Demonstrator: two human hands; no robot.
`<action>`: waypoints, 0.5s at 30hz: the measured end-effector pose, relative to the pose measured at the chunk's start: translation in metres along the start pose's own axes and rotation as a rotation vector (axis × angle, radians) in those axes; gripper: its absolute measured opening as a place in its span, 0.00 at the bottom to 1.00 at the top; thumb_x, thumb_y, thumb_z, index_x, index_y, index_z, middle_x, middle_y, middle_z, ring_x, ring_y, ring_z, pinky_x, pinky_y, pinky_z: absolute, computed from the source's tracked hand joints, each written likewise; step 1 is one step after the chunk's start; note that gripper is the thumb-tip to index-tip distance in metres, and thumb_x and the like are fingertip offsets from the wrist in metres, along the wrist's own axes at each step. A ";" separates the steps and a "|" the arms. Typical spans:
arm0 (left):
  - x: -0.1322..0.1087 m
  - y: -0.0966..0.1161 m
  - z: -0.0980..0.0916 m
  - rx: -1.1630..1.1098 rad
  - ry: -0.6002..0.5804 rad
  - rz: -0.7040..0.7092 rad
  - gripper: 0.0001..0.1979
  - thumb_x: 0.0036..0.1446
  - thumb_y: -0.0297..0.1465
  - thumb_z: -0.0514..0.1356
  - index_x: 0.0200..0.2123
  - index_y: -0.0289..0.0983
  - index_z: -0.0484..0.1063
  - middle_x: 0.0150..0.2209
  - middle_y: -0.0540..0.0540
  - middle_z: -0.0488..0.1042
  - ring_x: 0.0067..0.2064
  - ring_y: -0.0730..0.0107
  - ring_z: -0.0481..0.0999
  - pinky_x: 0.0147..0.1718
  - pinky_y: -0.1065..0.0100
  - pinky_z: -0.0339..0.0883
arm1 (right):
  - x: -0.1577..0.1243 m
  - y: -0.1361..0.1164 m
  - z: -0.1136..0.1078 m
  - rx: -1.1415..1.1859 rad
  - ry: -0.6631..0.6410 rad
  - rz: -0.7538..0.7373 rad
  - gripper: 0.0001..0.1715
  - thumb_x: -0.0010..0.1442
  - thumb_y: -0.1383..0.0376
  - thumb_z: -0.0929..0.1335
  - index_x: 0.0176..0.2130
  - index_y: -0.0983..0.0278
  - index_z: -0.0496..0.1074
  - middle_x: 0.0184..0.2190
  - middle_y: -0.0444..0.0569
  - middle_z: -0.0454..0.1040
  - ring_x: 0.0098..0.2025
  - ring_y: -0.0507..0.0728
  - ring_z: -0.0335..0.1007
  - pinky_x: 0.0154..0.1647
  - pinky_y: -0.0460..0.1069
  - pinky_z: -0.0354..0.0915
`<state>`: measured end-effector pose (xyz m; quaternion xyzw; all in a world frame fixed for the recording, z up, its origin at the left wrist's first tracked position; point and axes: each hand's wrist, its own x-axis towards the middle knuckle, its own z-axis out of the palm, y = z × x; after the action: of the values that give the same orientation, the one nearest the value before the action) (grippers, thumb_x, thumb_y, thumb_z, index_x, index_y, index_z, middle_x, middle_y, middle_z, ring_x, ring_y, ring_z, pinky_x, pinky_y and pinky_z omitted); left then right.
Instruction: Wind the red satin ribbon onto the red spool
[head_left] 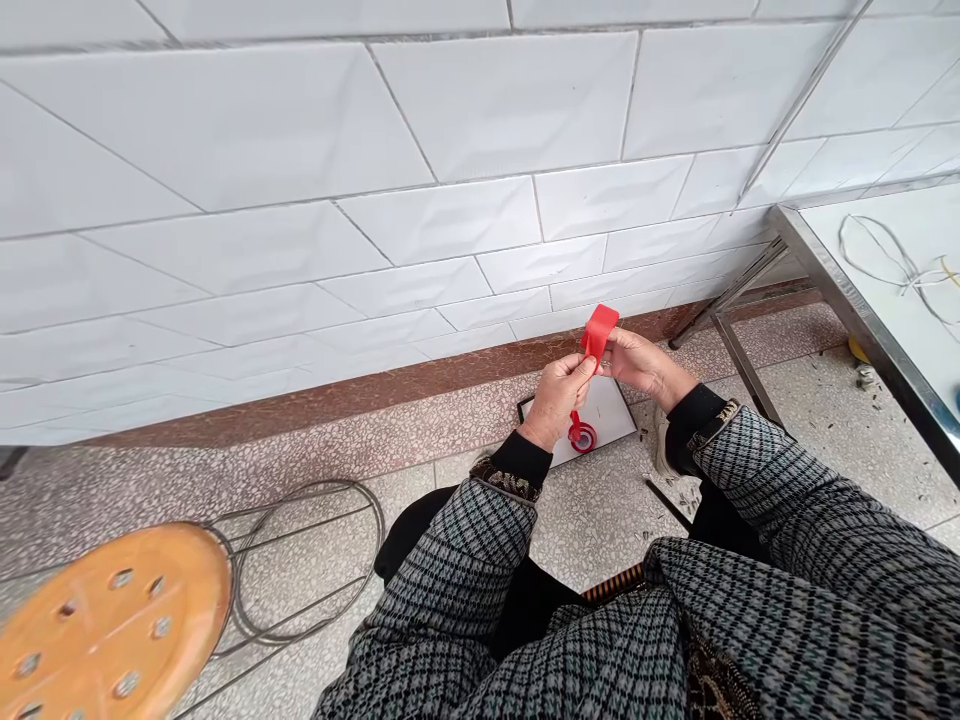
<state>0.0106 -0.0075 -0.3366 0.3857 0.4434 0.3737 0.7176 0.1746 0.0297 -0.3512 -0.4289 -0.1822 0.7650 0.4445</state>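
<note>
Both my hands hold a wide, glossy red ribbon [601, 324] in front of the wall's foot, where it bends into a loop. Thumb and fingers of my left hand [553, 398] pinch its near side. Against the loop's far side are the fingers of my right hand [636, 362], partly hidden behind the red strip. Below my left hand, a strip of the same red runs to a red roll [583, 437] with a pale centre. This roll rests on a white board [609, 410] with a dark edge, lying on the floor.
An orange round stool [112, 625] with holes in its seat and metal legs lies tipped at left. White tiles [450, 220] cover the wall ahead. At right stands a metal-framed table [892, 260] with a white cable [900, 270] on it. Small debris dots the speckled floor [862, 430].
</note>
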 end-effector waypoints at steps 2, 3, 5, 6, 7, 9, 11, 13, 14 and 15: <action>0.000 -0.001 0.001 0.004 0.019 0.013 0.27 0.50 0.54 0.73 0.28 0.38 0.70 0.17 0.59 0.55 0.17 0.83 0.48 0.19 0.72 0.40 | -0.002 0.002 0.004 0.053 0.021 0.032 0.12 0.53 0.65 0.77 0.36 0.62 0.73 0.31 0.45 0.80 0.35 0.54 0.75 0.37 0.48 0.71; 0.001 -0.001 0.002 0.006 0.039 0.029 0.27 0.50 0.54 0.73 0.28 0.38 0.70 0.16 0.60 0.55 0.17 0.83 0.48 0.18 0.72 0.40 | -0.003 0.002 0.006 0.077 0.036 0.051 0.11 0.54 0.66 0.76 0.36 0.62 0.73 0.30 0.44 0.80 0.34 0.53 0.74 0.37 0.48 0.71; 0.002 -0.001 0.002 0.012 0.074 0.067 0.27 0.52 0.55 0.71 0.28 0.38 0.70 0.16 0.60 0.54 0.17 0.82 0.48 0.18 0.72 0.40 | -0.004 0.000 0.007 0.113 0.069 0.091 0.08 0.55 0.68 0.75 0.36 0.62 0.73 0.29 0.44 0.79 0.33 0.53 0.74 0.36 0.48 0.72; 0.003 -0.001 0.002 0.021 0.080 0.080 0.27 0.52 0.55 0.71 0.28 0.38 0.70 0.16 0.59 0.54 0.17 0.82 0.48 0.18 0.72 0.40 | -0.005 -0.001 0.007 0.122 0.082 0.108 0.07 0.56 0.68 0.74 0.36 0.62 0.73 0.29 0.44 0.79 0.33 0.53 0.74 0.36 0.48 0.72; 0.003 -0.002 0.001 0.035 0.079 0.090 0.27 0.53 0.55 0.71 0.27 0.38 0.70 0.16 0.59 0.55 0.18 0.82 0.48 0.18 0.71 0.40 | -0.005 -0.002 0.007 0.125 0.089 0.122 0.06 0.57 0.68 0.73 0.36 0.62 0.73 0.28 0.44 0.79 0.32 0.53 0.74 0.36 0.48 0.72; 0.005 -0.005 0.000 0.069 0.076 0.104 0.27 0.54 0.55 0.70 0.27 0.38 0.70 0.16 0.59 0.55 0.18 0.82 0.48 0.18 0.71 0.41 | -0.004 -0.003 0.006 0.117 0.089 0.140 0.05 0.58 0.67 0.73 0.36 0.62 0.73 0.29 0.46 0.80 0.32 0.54 0.73 0.36 0.48 0.72; 0.006 -0.007 0.000 0.098 0.084 0.109 0.27 0.55 0.55 0.69 0.26 0.38 0.69 0.17 0.59 0.55 0.18 0.82 0.48 0.18 0.71 0.42 | -0.004 -0.003 0.004 0.108 0.076 0.149 0.06 0.58 0.67 0.73 0.37 0.62 0.73 0.29 0.46 0.80 0.32 0.54 0.73 0.36 0.49 0.72; 0.007 -0.010 -0.001 0.121 0.104 0.103 0.26 0.56 0.54 0.68 0.25 0.38 0.68 0.17 0.59 0.54 0.18 0.81 0.48 0.19 0.71 0.42 | -0.004 -0.001 0.004 0.107 0.043 0.166 0.07 0.57 0.67 0.73 0.38 0.61 0.74 0.30 0.46 0.80 0.32 0.54 0.73 0.37 0.49 0.72; 0.008 -0.011 -0.001 0.131 0.118 0.100 0.26 0.56 0.53 0.68 0.25 0.38 0.68 0.17 0.59 0.55 0.18 0.81 0.49 0.19 0.71 0.42 | -0.005 -0.001 0.005 0.114 0.023 0.179 0.07 0.57 0.66 0.73 0.38 0.61 0.74 0.30 0.45 0.81 0.32 0.54 0.73 0.37 0.49 0.72; 0.008 -0.011 0.000 0.138 0.139 0.101 0.25 0.56 0.52 0.69 0.26 0.38 0.68 0.17 0.58 0.56 0.19 0.81 0.50 0.20 0.71 0.43 | -0.005 0.000 0.005 0.128 0.005 0.193 0.07 0.57 0.66 0.73 0.38 0.61 0.74 0.31 0.45 0.81 0.32 0.54 0.73 0.37 0.50 0.71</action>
<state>0.0152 -0.0048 -0.3494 0.4292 0.4966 0.4040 0.6371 0.1717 0.0260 -0.3460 -0.4171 -0.0898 0.8133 0.3955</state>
